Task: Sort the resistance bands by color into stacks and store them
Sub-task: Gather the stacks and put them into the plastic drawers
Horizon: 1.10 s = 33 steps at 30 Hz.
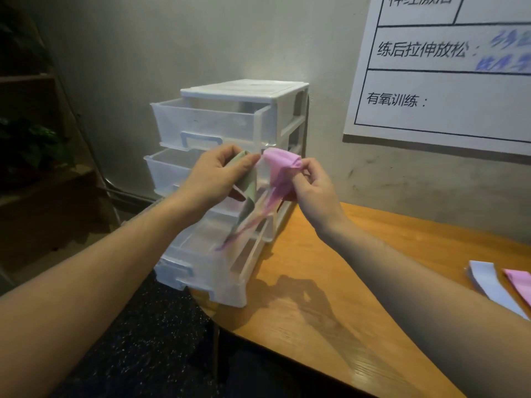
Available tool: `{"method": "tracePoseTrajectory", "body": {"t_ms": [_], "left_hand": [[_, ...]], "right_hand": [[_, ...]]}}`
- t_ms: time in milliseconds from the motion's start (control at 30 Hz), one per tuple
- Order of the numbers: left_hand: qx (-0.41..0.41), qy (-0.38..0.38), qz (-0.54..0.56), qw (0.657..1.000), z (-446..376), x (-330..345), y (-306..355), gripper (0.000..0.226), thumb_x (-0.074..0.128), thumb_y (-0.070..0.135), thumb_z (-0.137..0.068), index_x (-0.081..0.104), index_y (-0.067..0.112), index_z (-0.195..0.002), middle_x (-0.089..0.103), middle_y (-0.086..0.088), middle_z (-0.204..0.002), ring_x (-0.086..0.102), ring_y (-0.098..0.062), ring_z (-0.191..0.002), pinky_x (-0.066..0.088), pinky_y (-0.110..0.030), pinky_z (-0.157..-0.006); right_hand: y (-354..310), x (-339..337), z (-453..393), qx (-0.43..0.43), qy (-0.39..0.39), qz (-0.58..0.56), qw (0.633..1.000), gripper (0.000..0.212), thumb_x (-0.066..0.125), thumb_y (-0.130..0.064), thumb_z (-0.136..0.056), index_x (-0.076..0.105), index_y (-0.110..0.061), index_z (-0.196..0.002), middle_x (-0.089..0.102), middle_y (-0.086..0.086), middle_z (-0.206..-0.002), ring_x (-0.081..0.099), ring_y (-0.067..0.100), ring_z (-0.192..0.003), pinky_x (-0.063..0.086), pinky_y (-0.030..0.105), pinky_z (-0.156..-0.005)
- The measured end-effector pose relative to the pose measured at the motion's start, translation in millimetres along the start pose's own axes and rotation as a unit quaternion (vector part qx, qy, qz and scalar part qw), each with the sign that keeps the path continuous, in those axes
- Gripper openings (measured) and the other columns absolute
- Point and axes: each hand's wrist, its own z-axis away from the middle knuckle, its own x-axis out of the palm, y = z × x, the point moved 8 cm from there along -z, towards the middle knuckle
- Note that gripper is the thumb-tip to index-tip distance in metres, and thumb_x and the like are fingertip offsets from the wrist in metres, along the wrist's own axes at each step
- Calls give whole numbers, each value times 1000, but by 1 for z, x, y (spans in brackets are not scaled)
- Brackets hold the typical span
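Note:
My left hand (214, 179) grips a green resistance band (247, 182) that hangs down from its fingers. My right hand (311, 188) pinches a pink resistance band (280, 165), whose blurred lower end trails down and to the left. Both hands are held up close together in front of a white plastic drawer unit (244, 90) on the left end of the wooden table (316, 297). The unit's translucent drawers are pulled out; the lowest drawer (198, 254) lies right below the hanging bands. On the table at the far right lie a pale blue band (485, 278) and another pink band (520, 282).
A grey wall stands behind the table, with a white board (445, 67) of printed text at the upper right. To the left are dark shelves (34, 139) with a plant. The floor below the table's rounded front edge is dark and speckled.

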Motion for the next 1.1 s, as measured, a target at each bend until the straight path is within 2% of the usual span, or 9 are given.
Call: {"method": "tracePoseTrajectory", "body": {"t_ms": [133, 200, 333, 500, 633, 767, 900, 967, 1100], "left_hand": [[8, -33, 28, 999, -8, 43, 12, 17, 62, 25, -99, 61, 13, -88, 62, 7, -74, 64, -1, -66, 60, -29, -58], [14, -47, 38, 998, -14, 65, 17, 16, 63, 25, -99, 60, 13, -89, 60, -1, -80, 64, -7, -71, 60, -31, -58], [-16, -90, 20, 996, -21, 115, 1, 19, 65, 31, -97, 61, 14, -88, 59, -10, -88, 62, -20, -81, 59, -31, -60], [-86, -152, 10, 985, -12, 185, -51, 24, 67, 32, -96, 60, 10, -91, 56, -2, -77, 60, -15, -73, 58, -30, -56], [-143, -233, -20, 962, 8, 237, -96, 31, 67, 34, -96, 61, 5, -104, 66, -7, -91, 69, -17, -82, 57, -26, -57], [-191, -294, -33, 936, 25, 277, -137, 22, 71, 30, -93, 62, 12, -102, 65, -4, -94, 63, -16, -84, 58, -40, -77], [-141, -352, -96, 920, 36, 311, -141, 35, 74, 28, -92, 60, 20, -122, 60, 4, -118, 57, -12, -108, 45, -22, -86], [-116, -371, -46, 920, 38, 327, -129, 37, 71, 23, -93, 58, 24, -128, 60, 4, -126, 56, -12, -120, 44, -15, -88], [-124, -412, 75, 900, 46, 354, -100, 48, 66, 28, -88, 51, 34, -134, 68, 9, -124, 62, 1, -112, 49, -18, -84]], "right_hand": [[6, -52, 5, 45, 88, -13, 995, 21, 57, -45, -86, 59, -28, -97, 64, 17, -99, 63, 36, -87, 55, 63, -80], [11, -78, 6, 71, 109, -36, 991, 13, 57, -37, -91, 56, -28, -101, 61, 17, -95, 65, 35, -75, 60, 50, -66], [34, -115, 16, 149, 99, 6, 984, 7, 52, -14, -100, 48, -10, -103, 60, 12, -78, 56, 19, -43, 41, 24, -39], [71, -154, 47, 220, 74, 75, 970, 14, 61, -22, -96, 52, -12, -101, 71, 8, -77, 52, 17, -46, 34, 25, -43], [98, -190, 70, 261, 97, 82, 957, 26, 59, -33, -100, 52, -11, -112, 72, 6, -73, 48, 17, -46, 30, 22, -42], [120, -214, 93, 312, 112, 53, 942, 30, 53, -44, -101, 53, -16, -113, 70, 8, -76, 45, 17, -45, 26, 20, -39], [130, -229, 111, 334, 125, 33, 934, 20, 46, -22, -99, 63, -15, -105, 65, 12, -78, 43, 17, -46, 23, 22, -40], [130, -240, 118, 321, 138, 56, 935, 19, 48, -11, -95, 64, -17, -101, 63, 10, -81, 44, 15, -45, 23, 22, -40], [130, -259, 131, 324, 121, 96, 933, 23, 45, -14, -101, 61, -18, -117, 65, 12, -85, 48, 16, -47, 28, 25, -41]]}}
